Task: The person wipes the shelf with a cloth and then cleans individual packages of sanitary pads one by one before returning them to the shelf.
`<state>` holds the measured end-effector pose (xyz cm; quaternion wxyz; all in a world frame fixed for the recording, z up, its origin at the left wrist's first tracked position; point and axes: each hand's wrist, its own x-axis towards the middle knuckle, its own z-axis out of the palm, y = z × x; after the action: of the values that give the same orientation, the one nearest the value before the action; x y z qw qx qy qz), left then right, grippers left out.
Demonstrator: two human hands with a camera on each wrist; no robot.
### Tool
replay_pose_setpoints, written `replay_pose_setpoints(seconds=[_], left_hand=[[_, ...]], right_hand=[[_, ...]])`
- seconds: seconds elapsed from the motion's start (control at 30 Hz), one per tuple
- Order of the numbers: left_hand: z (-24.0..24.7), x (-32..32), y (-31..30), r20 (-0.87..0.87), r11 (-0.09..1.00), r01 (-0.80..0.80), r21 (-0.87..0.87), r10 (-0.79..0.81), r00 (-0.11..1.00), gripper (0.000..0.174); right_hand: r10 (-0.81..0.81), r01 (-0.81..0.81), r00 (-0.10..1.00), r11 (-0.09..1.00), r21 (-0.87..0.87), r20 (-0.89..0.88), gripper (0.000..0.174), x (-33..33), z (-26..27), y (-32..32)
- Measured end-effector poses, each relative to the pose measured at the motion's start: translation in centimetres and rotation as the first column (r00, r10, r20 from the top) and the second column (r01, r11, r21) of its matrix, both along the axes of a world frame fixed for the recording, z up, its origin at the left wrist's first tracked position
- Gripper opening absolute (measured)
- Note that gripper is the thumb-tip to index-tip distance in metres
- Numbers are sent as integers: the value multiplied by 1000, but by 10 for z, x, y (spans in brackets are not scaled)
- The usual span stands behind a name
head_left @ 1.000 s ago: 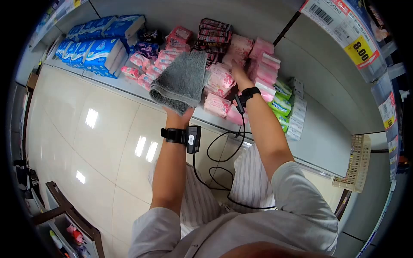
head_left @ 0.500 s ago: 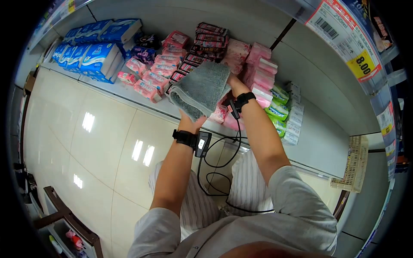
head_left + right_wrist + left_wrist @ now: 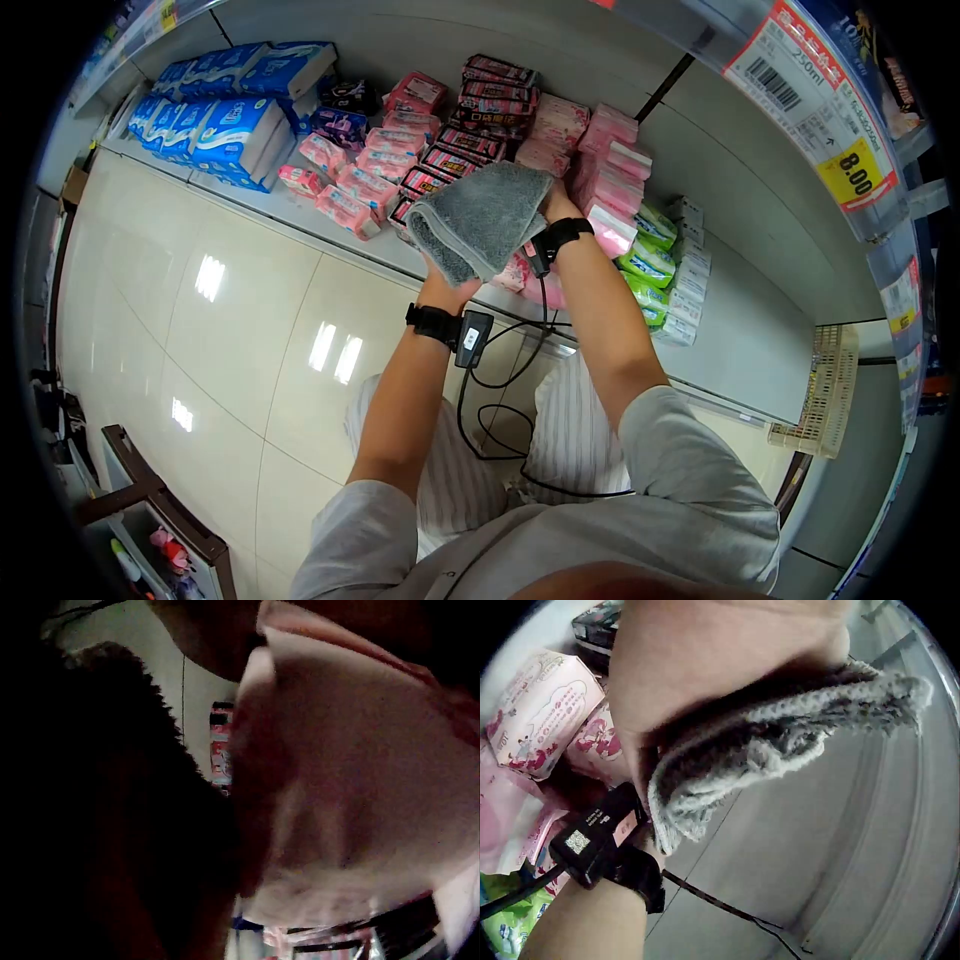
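Observation:
A grey fuzzy towel [image 3: 480, 215], folded over, lies spread above the near rows of packs in the head view. My left hand [image 3: 452, 285] holds it from its near edge. In the left wrist view, the towel [image 3: 757, 742] bunches under the left hand [image 3: 727, 660]. My right hand [image 3: 562, 203] is at the towel's right edge, its fingers mostly hidden by the cloth. Close up in the right wrist view is a pale pink pack [image 3: 360, 772], right beside the dark towel [image 3: 97, 772]; my right hand grips this pack, its fingers lost in shadow.
A low shelf [image 3: 760, 340] carries blue packs [image 3: 235, 140], small pink packs [image 3: 365, 187], black-and-pink packs [image 3: 497, 95], and green packs [image 3: 648, 262]. Price tags [image 3: 800, 95] jut from the upper right shelf. A plastic basket [image 3: 830, 385] hangs at right; a cable [image 3: 500, 380] links the wrist cameras.
The towel in my left hand has moved right, toward my right hand. My right hand has come back from the stacked packs to the towel's edge, where its fingers are now covered.

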<state>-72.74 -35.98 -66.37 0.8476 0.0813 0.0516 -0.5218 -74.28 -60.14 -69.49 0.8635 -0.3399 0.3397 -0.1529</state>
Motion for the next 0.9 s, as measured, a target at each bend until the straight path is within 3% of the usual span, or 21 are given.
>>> replay_pose_setpoints(seconds=[0.03, 0.07, 0.1, 0.13, 0.2, 0.23, 0.27, 0.33, 0.4, 0.5, 0.57, 0.67, 0.77, 0.8, 0.87, 0.9], left_hand=[[-11, 2, 1, 18, 993, 22, -116, -20, 1000, 49], [-24, 4, 3, 58, 937, 66, -342, -49, 997, 49], [-36, 5, 4, 58, 939, 65, -337, -48, 997, 49], [-40, 6, 3, 474, 999, -7, -52, 31, 880, 55], [-33, 6, 3, 804, 964, -193, 183, -34, 594, 63], [-22, 6, 4, 490, 982, -93, 167, -1, 871, 62], [-13, 5, 5, 89, 994, -11, 110, 1, 996, 62], [-20, 6, 9, 99, 1000, 17, 14, -18, 995, 54], [-16, 4, 12, 112, 995, 45, -84, -36, 993, 46], [3, -4, 11, 23, 998, 9, 55, -11, 1000, 45], [1, -5, 9, 110, 987, -29, 155, 12, 994, 61], [-11, -2, 11, 145, 984, -42, 173, 17, 989, 61], [-34, 6, 14, 282, 991, -3, 135, -36, 959, 61], [-34, 7, 15, 324, 993, 11, 121, -50, 945, 61], [-6, 0, 16, 84, 986, -50, 157, 37, 996, 61], [-13, 4, 17, 83, 986, -51, 156, 38, 996, 61]], right_hand=[[71, -68, 997, 970, -232, 6, 53, 2, -23, -10], [121, -113, 993, 909, -401, -5, 52, 5, -38, -17], [149, -145, 988, 835, -531, -36, 51, 9, -50, -23], [161, -179, 983, 778, -602, -85, 50, 11, -59, -28], [147, -245, 969, 694, -677, -200, 48, 15, -76, -38], [132, -283, 956, 651, -704, -262, 47, 17, -84, -43], [111, -323, 939, 605, -727, -325, 46, 17, -90, -46], [74, -394, 903, 536, -747, -423, 43, 18, -101, -52], [80, -402, 899, 540, -740, -430, 41, 21, -109, -55], [169, -229, 973, 772, -593, -156, 45, 31, -99, -41], [177, -180, 983, 836, -519, -56, 46, 36, -113, -47], [195, -219, 976, 811, -542, -102, 44, 44, -151, -70], [182, -168, 982, 692, -702, -56, 41, 33, -136, -64], [75, -210, 976, 582, -786, -206, 39, 27, -111, -53], [-214, -381, 852, 372, -846, -477, 34, 13, -47, -24], [-273, -432, 811, 320, -844, -518, 32, 9, -16, -13]])
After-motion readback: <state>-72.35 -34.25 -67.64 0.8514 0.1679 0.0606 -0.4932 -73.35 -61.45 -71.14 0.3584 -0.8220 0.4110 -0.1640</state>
